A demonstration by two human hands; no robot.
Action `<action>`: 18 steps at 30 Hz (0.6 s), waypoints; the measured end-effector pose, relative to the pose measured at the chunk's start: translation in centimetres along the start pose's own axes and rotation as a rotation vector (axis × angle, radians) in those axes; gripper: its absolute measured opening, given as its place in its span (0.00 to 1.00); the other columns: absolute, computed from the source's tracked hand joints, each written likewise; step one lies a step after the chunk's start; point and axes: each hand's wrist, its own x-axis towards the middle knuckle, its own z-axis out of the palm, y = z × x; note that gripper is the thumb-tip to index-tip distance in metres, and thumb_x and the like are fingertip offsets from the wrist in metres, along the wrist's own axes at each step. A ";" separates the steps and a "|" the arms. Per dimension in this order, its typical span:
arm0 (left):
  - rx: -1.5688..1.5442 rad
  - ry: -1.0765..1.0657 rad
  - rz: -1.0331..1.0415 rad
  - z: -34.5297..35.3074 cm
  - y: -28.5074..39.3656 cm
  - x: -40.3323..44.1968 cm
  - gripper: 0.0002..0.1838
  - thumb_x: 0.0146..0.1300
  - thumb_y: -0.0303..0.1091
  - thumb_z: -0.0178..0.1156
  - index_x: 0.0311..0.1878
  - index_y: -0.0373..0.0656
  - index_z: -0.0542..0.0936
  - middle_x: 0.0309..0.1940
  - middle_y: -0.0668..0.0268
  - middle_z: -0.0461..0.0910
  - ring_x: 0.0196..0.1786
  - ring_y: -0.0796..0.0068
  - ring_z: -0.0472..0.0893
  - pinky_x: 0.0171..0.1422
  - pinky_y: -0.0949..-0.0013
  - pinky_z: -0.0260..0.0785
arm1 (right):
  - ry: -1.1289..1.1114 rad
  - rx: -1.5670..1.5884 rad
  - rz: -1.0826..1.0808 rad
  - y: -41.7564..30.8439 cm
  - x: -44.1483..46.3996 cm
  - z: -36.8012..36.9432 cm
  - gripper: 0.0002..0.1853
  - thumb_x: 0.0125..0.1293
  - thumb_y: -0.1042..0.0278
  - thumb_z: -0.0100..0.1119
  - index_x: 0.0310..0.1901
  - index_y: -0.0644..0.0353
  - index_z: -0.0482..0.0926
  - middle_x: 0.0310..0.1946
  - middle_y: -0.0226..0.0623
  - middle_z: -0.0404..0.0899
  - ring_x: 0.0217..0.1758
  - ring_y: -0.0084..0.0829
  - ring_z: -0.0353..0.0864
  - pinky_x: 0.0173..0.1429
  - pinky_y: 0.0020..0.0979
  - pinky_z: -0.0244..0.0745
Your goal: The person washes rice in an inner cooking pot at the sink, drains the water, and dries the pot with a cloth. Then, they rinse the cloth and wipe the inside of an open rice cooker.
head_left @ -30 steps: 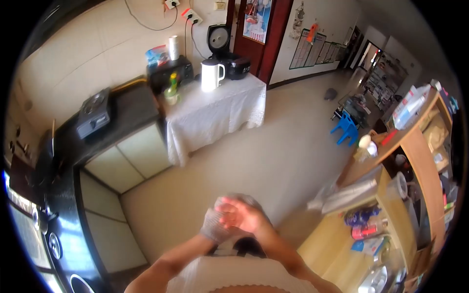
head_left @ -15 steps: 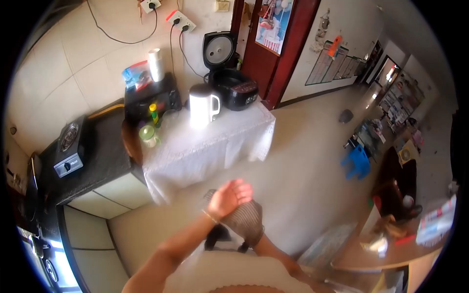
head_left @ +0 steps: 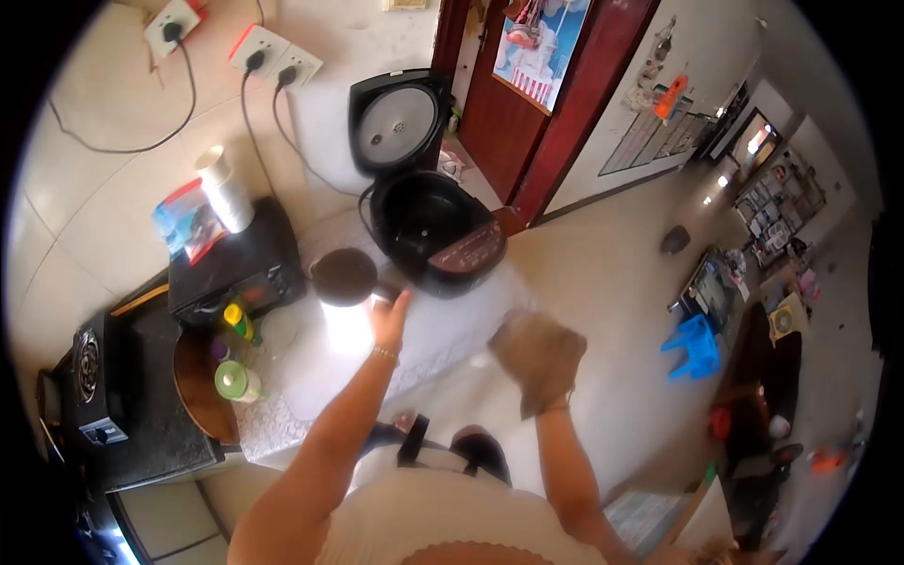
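My left hand point(head_left: 388, 322) is closed at the handle of a kettle point(head_left: 345, 279) with a dark lid and a bright white body, standing on the white tablecloth point(head_left: 320, 377). Brown cloth point(head_left: 539, 356) covers my right hand like a mitt, hiding its fingers; I cannot tell whether they are closed. That hand is over the floor, just off the table's right edge. Behind the kettle, a black rice cooker point(head_left: 433, 226) has its lid raised, and the inside looks dark.
Left of the kettle are a green-lidded jar point(head_left: 237, 381), a yellow-capped bottle point(head_left: 241, 322) and a black box point(head_left: 235, 268) carrying paper cups point(head_left: 224, 188). A gas stove point(head_left: 92, 381) sits on the dark counter point(head_left: 155, 424). A blue stool point(head_left: 693, 345) stands at right.
My hands have moved apart. The left one reached forward to the kettle handle; the cloth-covered right one moved right and forward. My view has come closer to the table.
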 end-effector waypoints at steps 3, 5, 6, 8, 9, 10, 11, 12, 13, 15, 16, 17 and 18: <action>0.129 0.088 0.222 -0.1 -2.4 1.0 0.08 0.55 0.33 0.62 0.30 0.38 0.76 0.22 0.70 0.76 0.24 0.84 0.72 0.27 0.76 0.62 | 0.199 -0.037 0.119 3.0 8.7 3.5 0.08 0.49 0.64 0.53 0.30 0.55 0.78 0.24 0.39 0.78 0.29 0.41 0.79 0.31 0.40 0.72; 0.297 0.189 0.253 -2.1 -3.4 0.4 0.04 0.54 0.27 0.58 0.30 0.36 0.75 0.20 0.67 0.76 0.22 0.81 0.73 0.25 0.75 0.66 | 0.349 -0.011 0.050 5.3 13.9 7.9 0.09 0.52 0.66 0.52 0.34 0.57 0.77 0.24 0.41 0.77 0.28 0.43 0.78 0.35 0.40 0.71; 0.383 0.324 0.250 -3.6 -4.2 0.0 0.05 0.54 0.27 0.58 0.29 0.36 0.75 0.18 0.67 0.75 0.20 0.80 0.74 0.23 0.74 0.67 | 0.400 0.005 0.010 5.9 15.8 9.2 0.10 0.53 0.66 0.51 0.35 0.59 0.76 0.25 0.42 0.77 0.29 0.44 0.78 0.37 0.40 0.71; 0.405 0.327 0.138 -6.1 -2.6 -1.3 0.05 0.52 0.28 0.59 0.28 0.37 0.74 0.17 0.67 0.74 0.20 0.79 0.75 0.24 0.74 0.68 | 0.382 0.094 -0.053 5.8 19.3 10.6 0.12 0.58 0.66 0.48 0.39 0.63 0.75 0.32 0.47 0.78 0.37 0.43 0.78 0.42 0.38 0.71; 0.470 0.350 0.138 -6.6 -0.8 -2.4 0.06 0.51 0.28 0.59 0.27 0.37 0.73 0.18 0.68 0.74 0.20 0.80 0.75 0.25 0.75 0.68 | 0.342 0.154 -0.065 5.9 21.1 11.3 0.13 0.60 0.66 0.46 0.41 0.64 0.74 0.36 0.48 0.78 0.40 0.43 0.78 0.45 0.37 0.71; 0.406 0.380 0.067 -6.8 1.2 -3.4 0.04 0.50 0.27 0.58 0.26 0.37 0.73 0.18 0.69 0.74 0.20 0.82 0.73 0.25 0.76 0.67 | 0.231 0.237 -0.031 6.4 22.7 12.8 0.15 0.62 0.65 0.45 0.44 0.65 0.73 0.40 0.46 0.78 0.44 0.41 0.77 0.49 0.36 0.69; 0.435 0.415 0.055 -8.2 1.1 -3.8 0.06 0.50 0.29 0.60 0.27 0.37 0.75 0.18 0.67 0.75 0.20 0.81 0.72 0.25 0.73 0.65 | 0.169 0.438 -0.014 6.2 24.0 14.6 0.17 0.64 0.62 0.44 0.47 0.66 0.72 0.43 0.45 0.76 0.47 0.39 0.75 0.52 0.35 0.67; 0.361 0.448 0.057 -9.3 0.4 -4.1 0.05 0.49 0.27 0.59 0.27 0.36 0.74 0.17 0.70 0.73 0.20 0.82 0.71 0.25 0.75 0.64 | 0.113 0.636 0.015 6.0 25.4 16.4 0.19 0.66 0.60 0.43 0.49 0.67 0.71 0.47 0.44 0.74 0.50 0.37 0.73 0.55 0.34 0.65; 0.354 0.505 0.075 -10.2 0.1 -4.6 0.05 0.49 0.27 0.59 0.27 0.36 0.74 0.17 0.70 0.72 0.20 0.83 0.70 0.24 0.75 0.64 | 0.096 0.951 0.035 5.4 26.0 18.7 0.21 0.67 0.57 0.42 0.50 0.68 0.70 0.51 0.43 0.71 0.54 0.34 0.70 0.58 0.33 0.63; 0.338 0.602 0.086 -10.6 -0.5 -5.4 0.05 0.49 0.27 0.59 0.27 0.36 0.74 0.18 0.70 0.72 0.21 0.84 0.70 0.25 0.76 0.63 | 0.076 1.218 0.017 4.9 25.5 22.5 0.26 0.68 0.50 0.40 0.50 0.68 0.70 0.54 0.43 0.68 0.57 0.32 0.67 0.62 0.34 0.59; 0.330 0.645 0.080 -10.6 -0.4 -5.8 0.06 0.49 0.27 0.59 0.27 0.36 0.73 0.18 0.70 0.72 0.21 0.84 0.70 0.25 0.76 0.63 | 0.083 1.172 -0.034 4.7 24.9 24.1 0.27 0.68 0.47 0.39 0.49 0.68 0.70 0.53 0.43 0.67 0.57 0.33 0.66 0.64 0.36 0.58; 0.322 0.686 0.077 -10.6 -0.2 -6.3 0.06 0.49 0.27 0.60 0.28 0.36 0.73 0.19 0.70 0.72 0.22 0.84 0.70 0.25 0.76 0.64 | 0.124 0.772 -0.179 4.9 23.7 25.4 0.28 0.67 0.44 0.39 0.44 0.68 0.72 0.48 0.45 0.70 0.54 0.38 0.68 0.65 0.42 0.57; 0.352 0.671 0.067 -10.6 0.1 -6.4 0.07 0.49 0.27 0.60 0.28 0.35 0.73 0.19 0.70 0.72 0.22 0.83 0.70 0.26 0.76 0.64 | 0.166 0.371 -0.318 4.8 22.8 26.3 0.30 0.67 0.41 0.38 0.40 0.67 0.73 0.43 0.47 0.73 0.51 0.43 0.70 0.66 0.47 0.55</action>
